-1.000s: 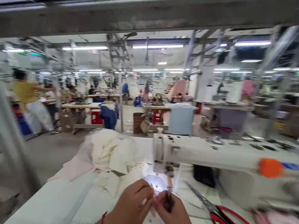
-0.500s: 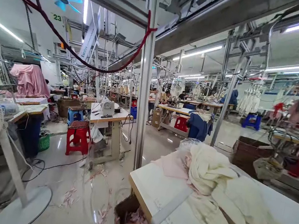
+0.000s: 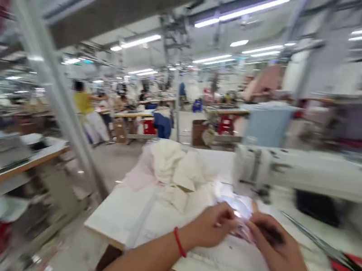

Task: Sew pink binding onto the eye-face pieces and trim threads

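Note:
Both hands meet in front of the sewing machine (image 3: 319,175), just below its brightly lit needle area. My left hand (image 3: 213,226), with a red string round the wrist, has its fingers closed on one side of a small pinkish piece of fabric (image 3: 243,231). My right hand (image 3: 275,246) pinches the other side; a dark blurred patch shows in its palm, which I cannot make out. Left of the hands lies a heap of cream fabric (image 3: 176,164) on the white table (image 3: 120,213). Scissors (image 3: 334,252) with red and black handles rest to the right.
Pale pink cloth (image 3: 143,170) lies beside the cream heap. A metal post (image 3: 54,88) stands past the table's left edge. Another worktable (image 3: 47,155) is at left. A person in a yellow top (image 3: 83,102) stands farther back. Light blue cloth (image 3: 268,124) hangs behind the machine.
The view has swung right, bringing the sewing machine, scissors and both hands into sight. Earlier only a forearm showed at the bottom edge. The white fan has left the view.

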`<state>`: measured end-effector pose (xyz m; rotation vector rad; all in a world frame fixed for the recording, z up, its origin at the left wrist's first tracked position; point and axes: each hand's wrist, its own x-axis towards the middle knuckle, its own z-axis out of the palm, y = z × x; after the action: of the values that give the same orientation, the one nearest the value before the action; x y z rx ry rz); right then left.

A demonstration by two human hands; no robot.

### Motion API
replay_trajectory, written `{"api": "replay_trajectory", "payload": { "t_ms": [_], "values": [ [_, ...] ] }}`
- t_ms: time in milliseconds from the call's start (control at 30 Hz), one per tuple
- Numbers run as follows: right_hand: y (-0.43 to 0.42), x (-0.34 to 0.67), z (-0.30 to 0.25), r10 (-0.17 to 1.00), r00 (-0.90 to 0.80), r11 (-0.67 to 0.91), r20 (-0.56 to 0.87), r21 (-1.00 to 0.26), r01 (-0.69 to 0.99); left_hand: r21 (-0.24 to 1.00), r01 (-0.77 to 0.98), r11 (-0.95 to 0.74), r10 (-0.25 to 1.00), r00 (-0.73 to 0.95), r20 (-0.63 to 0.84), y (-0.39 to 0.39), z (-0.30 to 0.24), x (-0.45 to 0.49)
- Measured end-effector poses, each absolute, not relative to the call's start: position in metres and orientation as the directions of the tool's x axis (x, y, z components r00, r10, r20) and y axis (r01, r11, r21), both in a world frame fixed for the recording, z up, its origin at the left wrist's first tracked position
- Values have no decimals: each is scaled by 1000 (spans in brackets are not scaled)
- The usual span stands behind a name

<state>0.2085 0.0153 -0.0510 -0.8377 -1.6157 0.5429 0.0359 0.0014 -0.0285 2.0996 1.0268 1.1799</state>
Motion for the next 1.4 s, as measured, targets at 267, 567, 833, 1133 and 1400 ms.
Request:
{"api": "replay_trajectory", "payload": {
  "t_ms": [267, 567, 833, 1133, 1400],
  "values": [
    [-28, 211, -29, 753, 21, 624, 658, -724, 294, 493, 529, -691, 690, 280, 667, -19, -34, 25],
    [-18, 219, -39, 724, 89, 619, 684, -701, 355, 199, 610, -767, 491, 358, 795, -21, -29, 29],
    [-25, 219, -42, 566, -51, 740, 823, -480, 471, 220, 625, -749, 521, 351, 778, -21, -31, 25],
    [-18, 223, -53, 459, -240, 792, 855, -271, 547, 383, 546, -745, 618, 349, 705, -20, -22, 27],
    [-21, 220, -52, 383, -343, 833, 857, -160, 530, 508, 547, -665, 731, 337, 594, -14, -25, 23]
  ]
}}
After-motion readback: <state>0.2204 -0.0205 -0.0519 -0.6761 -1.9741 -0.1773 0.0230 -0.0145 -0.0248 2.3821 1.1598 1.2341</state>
